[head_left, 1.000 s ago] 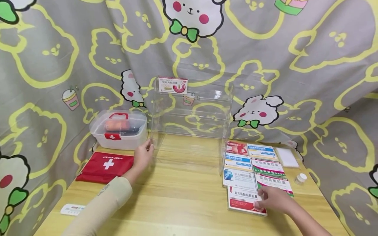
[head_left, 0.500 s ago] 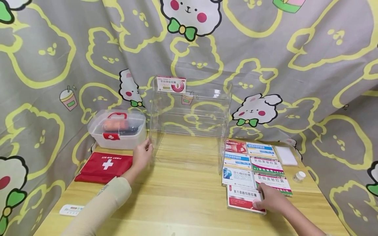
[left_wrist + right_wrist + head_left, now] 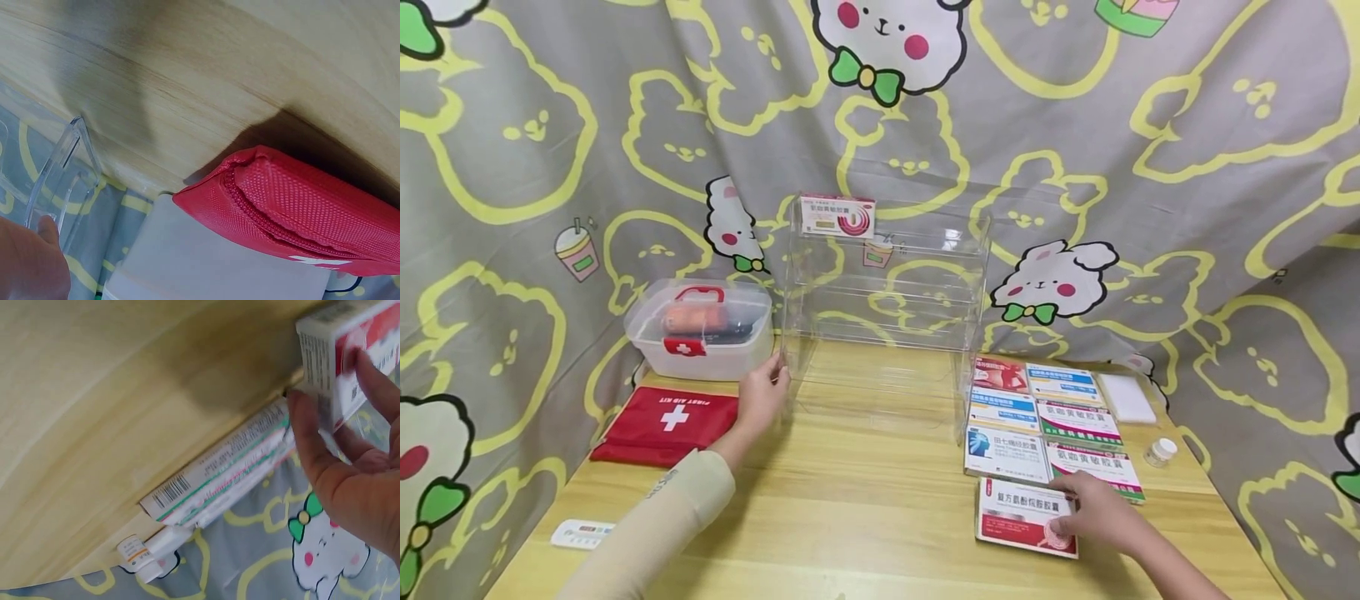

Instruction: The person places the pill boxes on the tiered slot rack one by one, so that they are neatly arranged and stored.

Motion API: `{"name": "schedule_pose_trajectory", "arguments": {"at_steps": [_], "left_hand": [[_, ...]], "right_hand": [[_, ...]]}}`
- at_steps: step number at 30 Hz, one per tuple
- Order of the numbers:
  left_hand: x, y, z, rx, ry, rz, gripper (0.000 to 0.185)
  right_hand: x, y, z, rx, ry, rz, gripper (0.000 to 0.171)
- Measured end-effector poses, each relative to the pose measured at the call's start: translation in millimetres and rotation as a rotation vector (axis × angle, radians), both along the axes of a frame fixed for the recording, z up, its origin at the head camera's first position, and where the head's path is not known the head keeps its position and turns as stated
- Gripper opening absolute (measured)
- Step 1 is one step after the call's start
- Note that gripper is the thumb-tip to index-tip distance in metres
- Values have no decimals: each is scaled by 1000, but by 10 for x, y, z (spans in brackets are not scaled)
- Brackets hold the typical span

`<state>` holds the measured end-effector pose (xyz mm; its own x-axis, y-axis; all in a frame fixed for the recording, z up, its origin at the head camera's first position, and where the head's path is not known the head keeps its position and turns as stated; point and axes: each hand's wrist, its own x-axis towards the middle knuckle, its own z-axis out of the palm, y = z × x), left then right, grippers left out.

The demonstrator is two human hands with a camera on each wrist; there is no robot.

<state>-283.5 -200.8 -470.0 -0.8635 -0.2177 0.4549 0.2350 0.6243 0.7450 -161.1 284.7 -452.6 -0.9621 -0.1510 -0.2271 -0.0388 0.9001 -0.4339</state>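
My right hand point(image 3: 1093, 518) pinches the red-and-white medicine box point(image 3: 1025, 517) at its right end, thumb under the edge and fingers point(image 3: 369, 375) curled over the printed face; in the right wrist view that end is tipped up off the worktop point(image 3: 865, 508). The box sits at the near right of the worktop, just in front of the other medicine boxes point(image 3: 1045, 417), which lie flat in two columns, edges touching. Beside them to the right lie a white pad point(image 3: 1126, 398) and a small white-capped bottle point(image 3: 1161, 452).

My left hand point(image 3: 762, 396) holds the front left upright of the clear acrylic shelf rack point(image 3: 883, 308), fingers curled round its edge. The rack stands at the back middle of the worktop. Its top tier carries one pink-and-white medicine box point(image 3: 837, 216), standing at the left end; the tiers below show only the cloth behind them.

Left of the rack sits a translucent first-aid case point(image 3: 700, 329), lid shut, red handle on top, with something orange and something dark showing through its wall. In front of it lies a red first-aid pouch point(image 3: 666, 423), zipped. A small white packet point(image 3: 582, 533) lies at the near left edge. A grey cartoon-print cloth point(image 3: 1150, 167) hangs behind.
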Motion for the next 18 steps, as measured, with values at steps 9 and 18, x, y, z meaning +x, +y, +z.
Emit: {"name": "schedule_pose_trajectory", "arguments": {"at_steps": [9, 18], "left_hand": [[21, -4, -30, 1, 55, 0, 34], [24, 0, -23, 15, 89, -4, 34]], "right_hand": [[-43, 204, 339, -333, -121, 66, 38], [-151, 146, 589, -551, -128, 90, 47]]}}
